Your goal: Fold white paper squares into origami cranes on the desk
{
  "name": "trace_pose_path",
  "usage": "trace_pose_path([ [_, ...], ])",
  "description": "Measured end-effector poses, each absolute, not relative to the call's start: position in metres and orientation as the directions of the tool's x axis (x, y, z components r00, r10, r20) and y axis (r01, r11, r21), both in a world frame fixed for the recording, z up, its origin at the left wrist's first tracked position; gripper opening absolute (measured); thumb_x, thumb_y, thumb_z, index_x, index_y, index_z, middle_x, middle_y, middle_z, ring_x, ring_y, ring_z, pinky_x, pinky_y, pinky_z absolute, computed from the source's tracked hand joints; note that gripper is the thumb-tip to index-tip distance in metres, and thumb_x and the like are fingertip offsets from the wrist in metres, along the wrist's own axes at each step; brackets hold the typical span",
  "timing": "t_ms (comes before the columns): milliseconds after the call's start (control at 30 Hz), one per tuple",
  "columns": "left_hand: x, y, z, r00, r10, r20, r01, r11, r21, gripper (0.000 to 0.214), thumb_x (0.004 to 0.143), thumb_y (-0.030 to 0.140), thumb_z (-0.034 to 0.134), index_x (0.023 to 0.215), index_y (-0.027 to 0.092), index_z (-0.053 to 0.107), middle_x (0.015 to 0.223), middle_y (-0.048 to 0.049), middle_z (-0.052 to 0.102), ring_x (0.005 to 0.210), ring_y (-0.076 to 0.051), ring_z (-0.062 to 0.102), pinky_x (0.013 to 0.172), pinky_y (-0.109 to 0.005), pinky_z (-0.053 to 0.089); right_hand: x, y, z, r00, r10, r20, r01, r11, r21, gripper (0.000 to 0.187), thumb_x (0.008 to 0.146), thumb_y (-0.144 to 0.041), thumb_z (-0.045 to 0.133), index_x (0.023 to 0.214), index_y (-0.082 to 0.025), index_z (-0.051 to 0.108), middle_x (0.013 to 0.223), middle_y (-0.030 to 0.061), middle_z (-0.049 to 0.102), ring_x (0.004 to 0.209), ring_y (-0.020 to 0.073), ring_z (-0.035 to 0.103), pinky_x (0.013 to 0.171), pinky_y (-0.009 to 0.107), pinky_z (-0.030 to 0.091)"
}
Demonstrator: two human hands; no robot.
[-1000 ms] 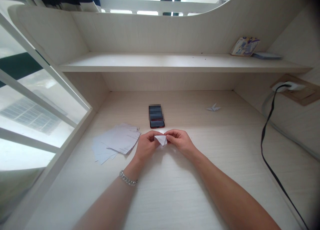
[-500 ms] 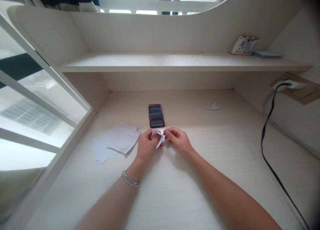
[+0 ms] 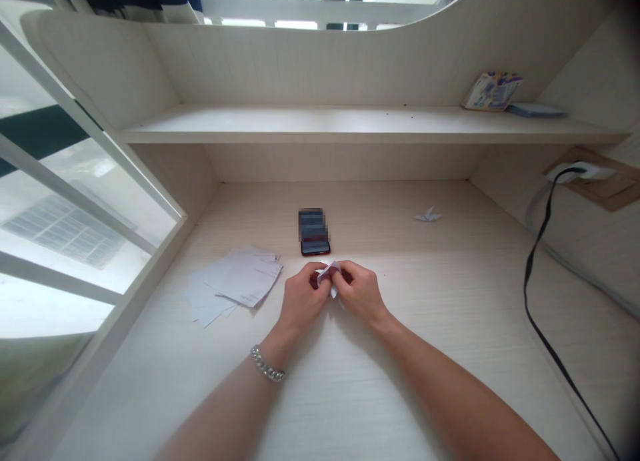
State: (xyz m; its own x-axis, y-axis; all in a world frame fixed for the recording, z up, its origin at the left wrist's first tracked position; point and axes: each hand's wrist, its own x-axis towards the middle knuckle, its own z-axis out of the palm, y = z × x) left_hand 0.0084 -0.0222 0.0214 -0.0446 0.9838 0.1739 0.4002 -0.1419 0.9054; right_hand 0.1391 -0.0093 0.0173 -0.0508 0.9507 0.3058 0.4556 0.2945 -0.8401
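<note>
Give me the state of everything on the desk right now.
Small white folded paper piece: pinched, partly hidden.
Left hand: shut on it.
Right hand: shut on it.
Stack of white paper sheets: flat, loosely fanned.
Dark smartphone in red case: lying flat.
White folded paper figure: lying untouched, back right.
Black cable: plugged into wall socket.

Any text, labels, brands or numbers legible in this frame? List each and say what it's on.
No text can be read.
Phone screen: blurred out.
Printed packet on the shelf: coloured print, too small to read.
Loose sheets: no writing visible.
Folded paper between left hand and right hand: no writing visible.
</note>
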Motion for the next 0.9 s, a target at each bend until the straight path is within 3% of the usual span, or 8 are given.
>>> trace_pose_path([
  [400, 0.004, -0.011, 0.001, -0.049, 0.995, 0.086, 0.290, -0.068, 0.955, 0.033, 0.067, 0.011, 0.056, 0.098, 0.017, 0.066, 0.092, -0.0058, 0.068, 0.079, -0.017, 0.060, 0.069, -0.026, 0.047, 0.141, -0.008, 0.014, -0.017, 0.966, 0.258, 0.461, 0.237, -0.855, 0.023, 0.072, -0.018, 0.053, 0.088, -0.020, 0.070, 0.079, 0.0018, 0.070, 0.066, 0.0154, 0.063, 0.065, 0.026, 0.048],
  [700, 0.006, -0.016, 0.012, -0.078, 0.989, 0.124, 0.379, -0.085, 0.922, 0.024, 0.074, 0.019, 0.054, 0.095, 0.018, 0.067, 0.089, -0.0046, 0.069, 0.077, -0.016, 0.061, 0.071, -0.026, 0.046, 0.139, -0.013, 0.018, -0.088, 0.946, 0.311, 0.540, 0.307, -0.783, 0.021, 0.081, -0.025, 0.051, 0.089, -0.023, 0.070, 0.083, 0.0018, 0.071, 0.067, 0.0156, 0.062, 0.063, 0.026, 0.047],
  [900, 0.001, -0.011, 0.009, -0.055, 0.993, 0.102, 0.343, -0.077, 0.936, 0.023, 0.072, 0.022, 0.057, 0.091, 0.017, 0.070, 0.087, -0.0067, 0.070, 0.077, -0.018, 0.061, 0.071, -0.027, 0.045, 0.139, -0.015, 0.024, -0.080, 0.922, 0.379, 0.361, 0.381, -0.851, 0.020, 0.082, -0.030, 0.053, 0.083, -0.019, 0.069, 0.082, 0.0054, 0.067, 0.075, 0.0167, 0.060, 0.059, 0.025, 0.046],
])
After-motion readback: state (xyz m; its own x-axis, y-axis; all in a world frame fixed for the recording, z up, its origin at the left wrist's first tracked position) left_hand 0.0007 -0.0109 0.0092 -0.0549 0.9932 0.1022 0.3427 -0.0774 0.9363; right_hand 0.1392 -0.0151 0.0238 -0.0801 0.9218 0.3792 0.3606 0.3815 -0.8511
